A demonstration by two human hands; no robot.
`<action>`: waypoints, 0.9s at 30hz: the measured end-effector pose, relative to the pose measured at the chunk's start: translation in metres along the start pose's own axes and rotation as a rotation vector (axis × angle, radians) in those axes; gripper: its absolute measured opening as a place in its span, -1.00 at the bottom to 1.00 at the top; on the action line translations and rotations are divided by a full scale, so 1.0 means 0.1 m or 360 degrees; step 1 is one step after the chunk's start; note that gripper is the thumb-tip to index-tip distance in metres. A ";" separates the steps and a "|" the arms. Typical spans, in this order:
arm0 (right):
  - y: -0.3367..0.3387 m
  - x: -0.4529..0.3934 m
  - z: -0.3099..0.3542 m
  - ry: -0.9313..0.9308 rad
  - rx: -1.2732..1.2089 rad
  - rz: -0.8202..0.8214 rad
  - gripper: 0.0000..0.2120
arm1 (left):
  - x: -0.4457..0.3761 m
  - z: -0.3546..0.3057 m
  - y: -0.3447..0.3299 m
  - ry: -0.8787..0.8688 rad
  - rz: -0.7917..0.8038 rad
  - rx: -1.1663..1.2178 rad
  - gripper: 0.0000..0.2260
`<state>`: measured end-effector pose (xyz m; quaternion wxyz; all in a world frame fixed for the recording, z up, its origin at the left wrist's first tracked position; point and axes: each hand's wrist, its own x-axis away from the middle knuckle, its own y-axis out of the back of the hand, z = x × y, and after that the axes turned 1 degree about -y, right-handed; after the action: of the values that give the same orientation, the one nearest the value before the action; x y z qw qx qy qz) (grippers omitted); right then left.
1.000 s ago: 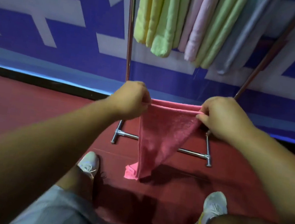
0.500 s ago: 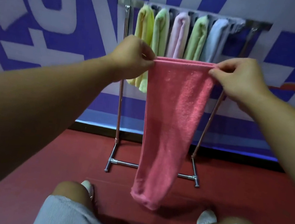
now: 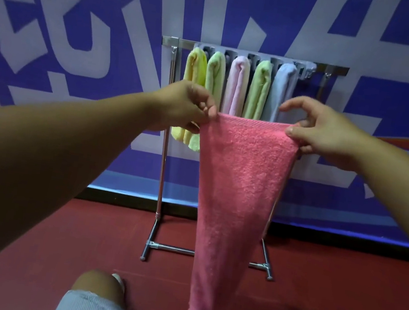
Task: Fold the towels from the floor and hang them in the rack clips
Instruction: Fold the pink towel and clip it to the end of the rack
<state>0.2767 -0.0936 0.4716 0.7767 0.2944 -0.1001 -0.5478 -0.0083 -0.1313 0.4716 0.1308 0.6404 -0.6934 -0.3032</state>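
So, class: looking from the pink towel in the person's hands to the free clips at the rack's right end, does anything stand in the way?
Nothing visible does. The pink towel, pinched by the left hand and right hand, hangs before the rack. The free clips lie beyond the blue towel, with open air in between.
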 end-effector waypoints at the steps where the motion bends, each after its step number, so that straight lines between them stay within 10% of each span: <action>1: 0.00 0.02 0.02 0.0011 -0.0097 0.0051 -0.74 | 0.00 -0.01 0.00 0.0024 0.0027 -0.0072 -0.74; 11: -0.11 0.10 0.15 0.0251 0.0228 0.0113 -0.77 | 0.02 -0.33 -0.23 -0.0088 -0.0024 -0.0883 -0.65; 14: -0.18 0.08 0.26 0.0513 0.0768 -0.0046 -0.82 | -0.02 -0.34 -0.26 -0.0106 -0.0194 -0.0564 -0.72; 27: -0.45 -0.03 0.49 0.0546 0.0555 -0.0464 -0.71 | 0.03 -0.55 -0.36 -0.0022 -0.0129 0.0547 -0.86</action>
<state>0.2169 -0.1185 0.4862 0.6330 0.5233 -0.0164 -0.5703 0.0511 -0.1482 0.4927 0.0022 0.6787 -0.7096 -0.1896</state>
